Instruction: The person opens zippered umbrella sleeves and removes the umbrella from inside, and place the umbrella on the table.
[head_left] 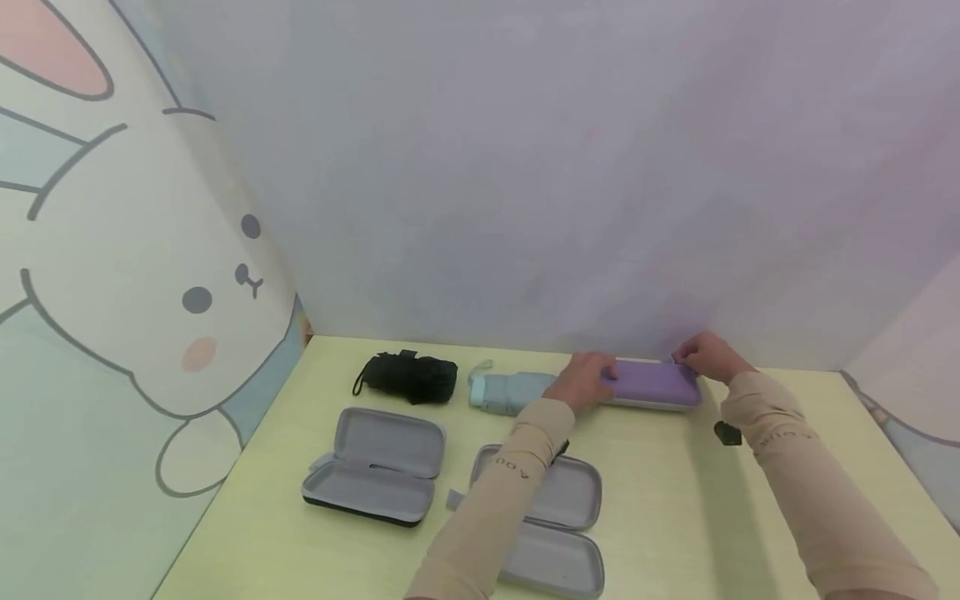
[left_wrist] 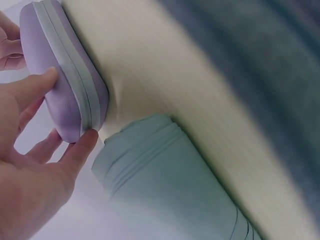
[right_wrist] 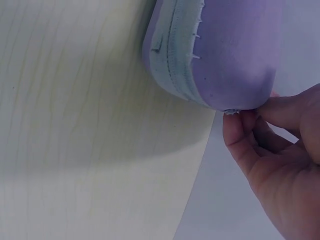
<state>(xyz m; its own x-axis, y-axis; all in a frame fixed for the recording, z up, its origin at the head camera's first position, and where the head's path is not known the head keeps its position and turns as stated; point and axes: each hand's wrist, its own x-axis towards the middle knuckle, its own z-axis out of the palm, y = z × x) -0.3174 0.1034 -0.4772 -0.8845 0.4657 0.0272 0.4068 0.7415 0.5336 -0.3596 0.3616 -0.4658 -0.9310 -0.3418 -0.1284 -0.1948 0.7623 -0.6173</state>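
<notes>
A closed purple zip case [head_left: 648, 383] with a pale zipper band lies along the back edge of the table. My left hand [head_left: 581, 382] holds its left end, the thumb on the lid and fingertips [left_wrist: 89, 140] against the zipper side. At the back right corner my right hand [head_left: 708, 356] pinches the case's zipper end between thumb and fingers; a small purple tab shows there in the head view. What exactly sits between those fingertips is hidden. Just left of my left hand lies a light blue folded umbrella [head_left: 513, 393], partly behind the hand.
A black folded umbrella [head_left: 411, 377] lies at the back left. Two grey-lined cases stand open: one at the left [head_left: 375, 487], another case [head_left: 558, 558] partly under my left forearm. A small black object [head_left: 727, 433] lies near my right wrist. A wall rises behind the table.
</notes>
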